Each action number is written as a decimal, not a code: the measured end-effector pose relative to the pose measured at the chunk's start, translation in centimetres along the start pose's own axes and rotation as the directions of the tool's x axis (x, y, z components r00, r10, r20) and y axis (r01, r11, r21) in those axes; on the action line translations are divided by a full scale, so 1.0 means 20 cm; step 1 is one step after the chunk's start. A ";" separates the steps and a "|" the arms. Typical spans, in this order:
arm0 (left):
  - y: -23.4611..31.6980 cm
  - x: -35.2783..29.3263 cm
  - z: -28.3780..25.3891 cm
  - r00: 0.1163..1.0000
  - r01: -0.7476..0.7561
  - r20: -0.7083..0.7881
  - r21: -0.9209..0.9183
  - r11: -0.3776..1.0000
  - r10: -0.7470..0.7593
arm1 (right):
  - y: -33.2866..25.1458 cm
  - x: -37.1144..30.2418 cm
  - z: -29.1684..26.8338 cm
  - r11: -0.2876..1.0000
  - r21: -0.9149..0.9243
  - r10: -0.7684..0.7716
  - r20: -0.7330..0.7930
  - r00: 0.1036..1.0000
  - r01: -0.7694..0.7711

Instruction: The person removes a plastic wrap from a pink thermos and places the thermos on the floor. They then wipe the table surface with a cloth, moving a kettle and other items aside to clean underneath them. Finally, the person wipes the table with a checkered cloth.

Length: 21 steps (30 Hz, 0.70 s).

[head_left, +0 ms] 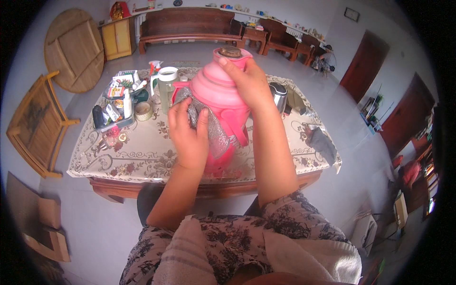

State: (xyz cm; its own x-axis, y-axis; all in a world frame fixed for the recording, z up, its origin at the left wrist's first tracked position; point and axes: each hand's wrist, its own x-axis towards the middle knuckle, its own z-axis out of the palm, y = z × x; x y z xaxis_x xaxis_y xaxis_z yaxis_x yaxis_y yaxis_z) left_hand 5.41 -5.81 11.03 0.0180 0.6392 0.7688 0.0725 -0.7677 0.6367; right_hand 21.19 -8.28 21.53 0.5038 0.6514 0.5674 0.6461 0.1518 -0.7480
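One pink flask (213, 85) at the table's (114, 186) near edge, long axis leaning, stoppered mouth (231, 51) pointing up and slightly right, right hand (250, 81) clasped round its neck, left hand (188, 135) pinching grey cloth (216, 134) against its side, flowered tablecloth (137, 154) over the table, wooden bench (190, 23) beyond the table.

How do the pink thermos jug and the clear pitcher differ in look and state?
The pink thermos jug is opaque pink; the clear pitcher has a see-through body and white rim. The jug is held by the right hand, with the left hand pressing a grey mesh cloth to it; the pitcher stands untouched on the patterned tablecloth. Both have a handle.
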 end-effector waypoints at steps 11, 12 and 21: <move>-0.02 -0.05 0.15 0.997 0.054 0.060 -0.066 0.996 -0.050 | -0.02 -0.01 0.00 0.999 -0.042 0.029 -0.012 1.000 -0.029; -0.03 -0.04 0.15 0.995 0.077 0.079 -0.111 0.991 -0.069 | -0.04 -0.02 0.00 0.997 -0.068 0.030 -0.035 0.999 -0.032; -0.10 0.09 0.18 0.985 0.170 0.039 -0.163 0.972 -0.166 | -0.07 -0.04 -0.01 0.981 -0.188 0.018 -0.095 0.995 -0.036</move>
State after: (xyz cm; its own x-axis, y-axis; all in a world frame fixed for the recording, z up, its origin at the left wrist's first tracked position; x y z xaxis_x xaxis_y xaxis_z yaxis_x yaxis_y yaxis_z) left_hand 8.87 -2.86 10.92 0.0450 0.7591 0.6494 -0.0889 -0.6444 0.7595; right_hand 20.11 -9.16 22.19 0.5678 0.5803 0.5838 0.7240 -0.0145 -0.6897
